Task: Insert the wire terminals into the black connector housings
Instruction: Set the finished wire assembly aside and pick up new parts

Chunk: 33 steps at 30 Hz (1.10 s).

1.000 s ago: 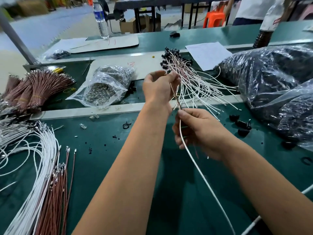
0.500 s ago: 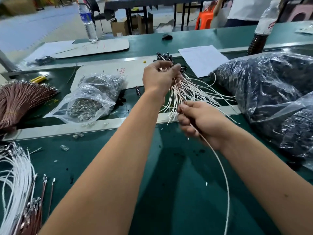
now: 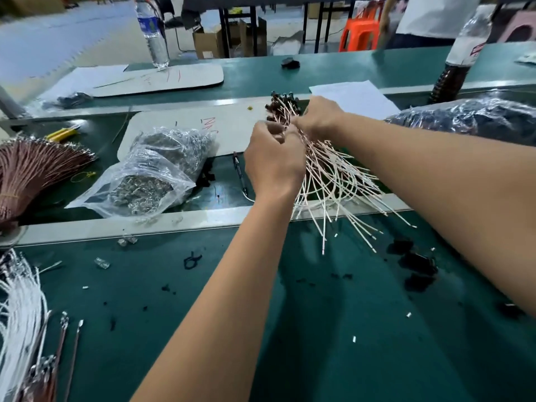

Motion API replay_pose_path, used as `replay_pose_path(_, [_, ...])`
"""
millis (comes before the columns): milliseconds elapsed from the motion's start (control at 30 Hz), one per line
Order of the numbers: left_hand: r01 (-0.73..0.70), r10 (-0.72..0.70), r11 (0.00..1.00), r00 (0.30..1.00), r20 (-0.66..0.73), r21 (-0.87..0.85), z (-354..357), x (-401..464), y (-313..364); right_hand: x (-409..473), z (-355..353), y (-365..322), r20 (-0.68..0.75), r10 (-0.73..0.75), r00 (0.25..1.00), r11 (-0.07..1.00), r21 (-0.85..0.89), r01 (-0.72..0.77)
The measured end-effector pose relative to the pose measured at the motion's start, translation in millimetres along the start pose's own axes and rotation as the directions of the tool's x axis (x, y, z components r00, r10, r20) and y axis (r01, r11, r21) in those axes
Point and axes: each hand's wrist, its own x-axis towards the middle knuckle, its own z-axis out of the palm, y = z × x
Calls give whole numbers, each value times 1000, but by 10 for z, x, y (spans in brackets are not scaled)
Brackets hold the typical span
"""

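Note:
A pile of finished assemblies (image 3: pixel 333 175), white and brown wires ending in black connector housings (image 3: pixel 280 107), lies across the metal rail at the table's middle. My left hand (image 3: pixel 272 161) is closed at the pile's near-left side, fingers curled among the wires. My right hand (image 3: pixel 317 117) reaches over the pile and grips the wires just below the housings. Loose black housings (image 3: pixel 417 264) lie on the green mat at right. Unused white wires (image 3: pixel 20 311) and brown wires with terminals (image 3: pixel 62 343) lie at the lower left.
A clear bag of metal terminals (image 3: pixel 150 181) sits left of the pile, a brown wire bundle (image 3: pixel 32 169) at far left. Large plastic bags of black parts (image 3: pixel 475 118) stand at right. A pen (image 3: pixel 239 172), two bottles (image 3: pixel 152 33) and paper (image 3: pixel 353 97) lie beyond.
My right hand let the long white wire go down and moved up and forward over the pile to the housing end. My left hand dropped slightly toward me beside the pile.

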Motion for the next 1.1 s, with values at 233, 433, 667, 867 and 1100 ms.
replay_pose_path(233, [-561, 184, 805, 544, 819, 192, 290, -846, 195, -567, -218, 524, -120, -122, 985, 992, -25, 120])
replay_pose_path(433, [-661, 93, 638, 575, 813, 394, 577, -1201, 49, -1337, -471, 873, -212, -166, 963, 986, -15, 167])
replay_pose_path(667, [-457, 193, 812, 799, 570, 365, 350, -1329, 51, -2071, -658, 975, -425, -113, 898, 974, 133, 185])
replay_pose_path(867, [-149, 129, 947, 988, 90, 284, -672, -1071, -194, -2492, -134, 185, -243, -82, 967, 902, 394, 176])
replay_pose_path(1100, [93, 36, 945, 923, -383, 313, -2214, -901, -678, -3081, 1046, -1137, 575, -255, 778, 899, 436, -28])
